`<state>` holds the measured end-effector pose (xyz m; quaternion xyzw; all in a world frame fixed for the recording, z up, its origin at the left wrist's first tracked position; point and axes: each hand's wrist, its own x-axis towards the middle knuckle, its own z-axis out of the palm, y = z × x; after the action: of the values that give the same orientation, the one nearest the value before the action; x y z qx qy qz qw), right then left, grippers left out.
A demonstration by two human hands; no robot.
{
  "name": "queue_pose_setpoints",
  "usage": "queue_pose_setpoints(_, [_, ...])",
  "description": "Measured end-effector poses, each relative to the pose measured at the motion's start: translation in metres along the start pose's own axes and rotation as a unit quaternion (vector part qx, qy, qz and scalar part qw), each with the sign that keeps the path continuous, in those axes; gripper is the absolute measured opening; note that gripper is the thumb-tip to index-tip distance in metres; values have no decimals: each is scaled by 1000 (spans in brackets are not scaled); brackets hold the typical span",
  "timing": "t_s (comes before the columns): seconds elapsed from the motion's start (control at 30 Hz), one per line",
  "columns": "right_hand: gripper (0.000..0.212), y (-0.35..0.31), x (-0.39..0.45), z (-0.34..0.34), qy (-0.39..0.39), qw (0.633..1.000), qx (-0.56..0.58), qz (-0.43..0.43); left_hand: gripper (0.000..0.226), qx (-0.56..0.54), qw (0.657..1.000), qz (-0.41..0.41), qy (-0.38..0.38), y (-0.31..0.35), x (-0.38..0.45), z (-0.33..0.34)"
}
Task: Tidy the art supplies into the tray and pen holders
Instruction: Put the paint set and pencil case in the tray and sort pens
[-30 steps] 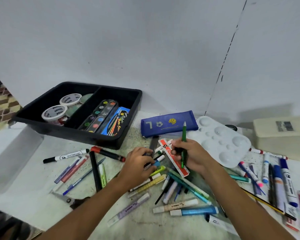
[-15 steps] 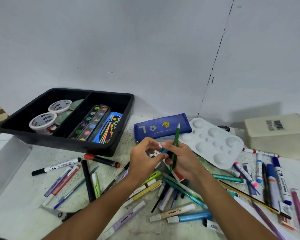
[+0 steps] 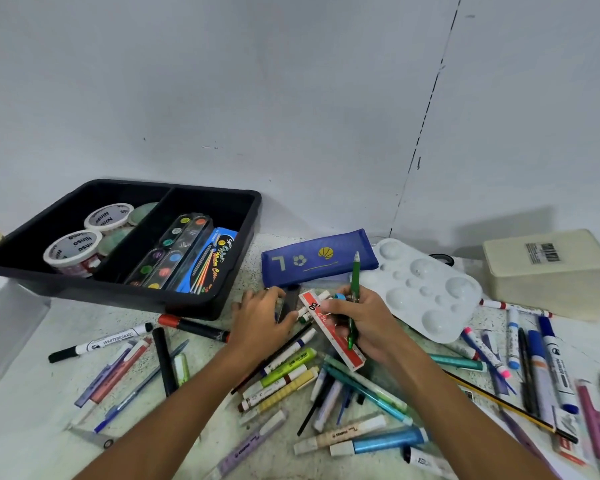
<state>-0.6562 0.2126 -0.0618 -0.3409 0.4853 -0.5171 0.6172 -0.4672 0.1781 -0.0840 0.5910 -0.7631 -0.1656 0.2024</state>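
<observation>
Just beside tray (image 3: 222, 299), left hand (image 3: 262, 320)

Glossy black plastic tray (image 3: 222, 299); speckled matt tabletop (image 3: 42, 403).

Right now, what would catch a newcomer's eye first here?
The two hands meet mid-table: the right hand grips an upright green pen, the left hand closes on a dark item. Around them sprawls a heap of markers; a black tray sits at the left.
</observation>
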Motion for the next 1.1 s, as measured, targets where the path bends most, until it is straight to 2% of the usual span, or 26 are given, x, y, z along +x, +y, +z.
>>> queue_pose_setpoints(0.1, [18, 2, 2, 0, -3, 999, -41, -11, 40, -23, 1000, -17, 7, 5, 2, -3])
queue_pose_setpoints(0.3, [6, 3, 4, 1, 12, 998, -54, -32, 42, -55, 998, -28, 23, 10, 2, -16])
queue_pose_setpoints(0.4, [8, 4, 4, 4, 25, 998, -44, -35, 37, -123, 990, -54, 32, 6, -4, -22])
queue_pose_setpoints(0.5, [6, 4, 4, 10, 26, 1000, 7, -12, 29, -216, 973, -64, 56, 7, -14, -28])
queue_pose_setpoints(0.6, [13, 5, 8, 16, 56, 996, 71, 16, 24, -325, 940, -49, 90, 14, -25, -30])
queue_pose_setpoints(0.73, [13, 6, 8, 25, 66, 989, 134, 10, 24, -383, 916, -44, 112, 28, -34, -25])
queue_pose_setpoints(0.83, [29, 3, 4, 33, 57, 982, 177, 10, 24, -384, 915, -26, 121, 35, -38, -20])
queue_pose_setpoints(0.93, [52, -2, -1, 41, 77, 990, 115, -2, 28, -378, 917, 2, 125, 42, -40, -13])
queue_pose_setpoints(1.0, [43, -2, -4, 47, 87, 993, 76, -16, 28, -372, 919, 24, 126, 46, -40, -10])
queue_pose_setpoints(1.1, [18, -1, -5, 49, 114, 990, 75, -25, 33, -378, 916, 58, 121, 51, -39, -7])
